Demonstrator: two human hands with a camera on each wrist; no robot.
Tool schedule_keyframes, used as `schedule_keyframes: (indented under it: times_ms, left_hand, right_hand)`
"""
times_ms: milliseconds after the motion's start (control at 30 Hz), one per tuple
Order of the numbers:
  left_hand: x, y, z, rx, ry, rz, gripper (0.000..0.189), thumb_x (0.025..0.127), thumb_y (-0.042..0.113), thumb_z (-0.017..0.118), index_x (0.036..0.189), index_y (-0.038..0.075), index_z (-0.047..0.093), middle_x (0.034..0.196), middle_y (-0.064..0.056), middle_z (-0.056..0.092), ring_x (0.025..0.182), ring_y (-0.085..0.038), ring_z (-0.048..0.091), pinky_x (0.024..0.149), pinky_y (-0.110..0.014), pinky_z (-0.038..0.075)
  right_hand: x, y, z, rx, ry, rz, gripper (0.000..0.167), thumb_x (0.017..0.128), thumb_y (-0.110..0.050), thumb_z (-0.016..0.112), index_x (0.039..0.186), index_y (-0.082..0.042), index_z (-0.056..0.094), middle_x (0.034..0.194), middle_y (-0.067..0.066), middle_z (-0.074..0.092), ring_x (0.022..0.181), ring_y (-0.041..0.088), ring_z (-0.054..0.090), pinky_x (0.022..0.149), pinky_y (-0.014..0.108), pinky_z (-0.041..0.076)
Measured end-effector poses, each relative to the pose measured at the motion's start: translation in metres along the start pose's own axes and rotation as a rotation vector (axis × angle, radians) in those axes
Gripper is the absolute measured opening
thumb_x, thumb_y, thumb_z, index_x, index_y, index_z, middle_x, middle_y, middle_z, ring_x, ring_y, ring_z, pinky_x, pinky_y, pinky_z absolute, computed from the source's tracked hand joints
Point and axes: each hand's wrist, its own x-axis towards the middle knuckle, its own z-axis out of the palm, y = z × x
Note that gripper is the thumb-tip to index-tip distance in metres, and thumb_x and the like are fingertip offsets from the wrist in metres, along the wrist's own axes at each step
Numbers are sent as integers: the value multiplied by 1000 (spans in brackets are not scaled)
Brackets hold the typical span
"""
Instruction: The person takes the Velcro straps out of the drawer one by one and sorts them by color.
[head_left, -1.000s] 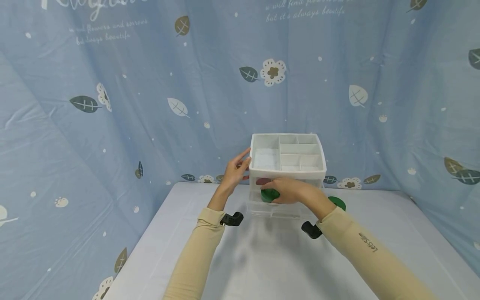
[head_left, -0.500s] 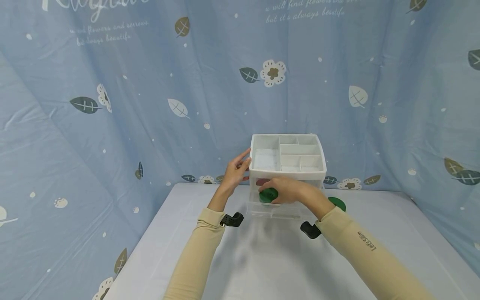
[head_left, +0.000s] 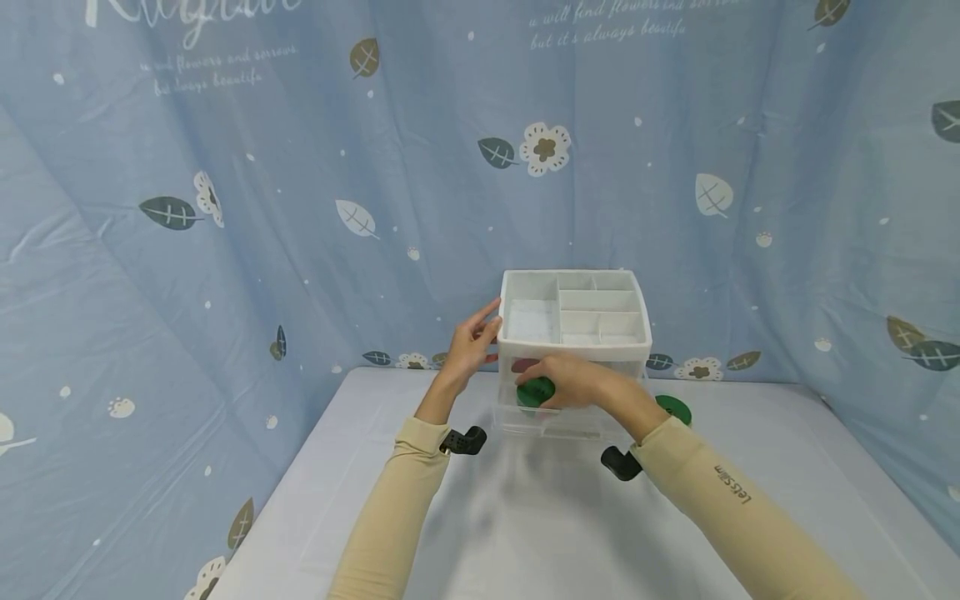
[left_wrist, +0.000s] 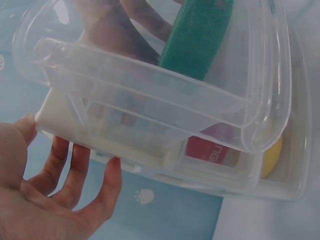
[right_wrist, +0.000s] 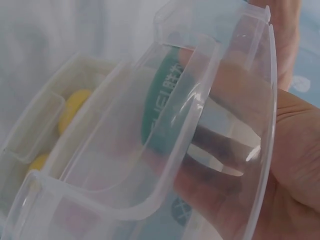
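holding, right hand: the person's right hand (head_left: pixel 573 381) pinches a green disc-shaped object with a textured edge and white lettering (head_left: pixel 536 392); fingers set narrow, to the width of the disc.
disc location: at the front of a white-topped, clear-sided plastic drawer organizer (head_left: pixel 573 347), inside the pulled-out clear plastic drawer (left_wrist: pixel 150 97); contact with the drawer floor cannot be told.
left hand: the person's left hand (head_left: pixel 468 350) touches the organizer's left side at the white rim; fingers spread and wide, thumb and fingertips against the plastic.
organizer top: one large compartment at left, several smaller ones at right, divided by thin white walls.
drawer contents: a red item with white lettering (left_wrist: pixel 212 145) and yellow rounded items (right_wrist: pixel 74 110) show through the clear plastic.
second disc: a green flat round object (head_left: pixel 675 408) lies on the white-covered table (head_left: pixel 540 542), just beside the organizer, at right.
wrists: beige sleeves (head_left: pixel 390 517), each with a black wrist-worn device (head_left: pixel 466 440).
backdrop: blue cloth printed with leaves and flowers (head_left: pixel 420 167).
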Motion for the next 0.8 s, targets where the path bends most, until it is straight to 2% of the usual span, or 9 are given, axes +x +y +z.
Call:
schedule_keyframes:
  times_ms: [300, 600, 800]
  left_hand:
    - [0, 0, 0, -11, -3, -2, 44, 104, 37, 48, 147, 41, 42, 124, -17, 59, 108, -28, 62, 95, -55, 55]
    - [1, 0, 1, -13, 1, -12, 44, 103, 39, 49, 147, 42, 42, 124, -16, 59, 109, -29, 63, 94, -53, 56]
    - [1, -1, 0, -16, 2, -6, 44, 104, 37, 49, 147, 41, 42, 126, -18, 58, 110, -31, 62, 95, -57, 54]
  right_hand:
    - [0, 0, -1, 8, 19, -29, 48, 80, -18, 83, 126, -15, 69, 143, 4, 56, 131, 29, 53, 103, 44, 52]
    - [-2, -1, -6, 21, 14, -11, 49, 80, -18, 84, 126, -12, 68, 137, 7, 61, 122, 29, 58, 99, 47, 54]
    - [-4, -2, -11, 46, -2, -1, 50, 80, -20, 83, 127, -14, 67, 135, 4, 62, 117, 27, 60, 97, 46, 55]
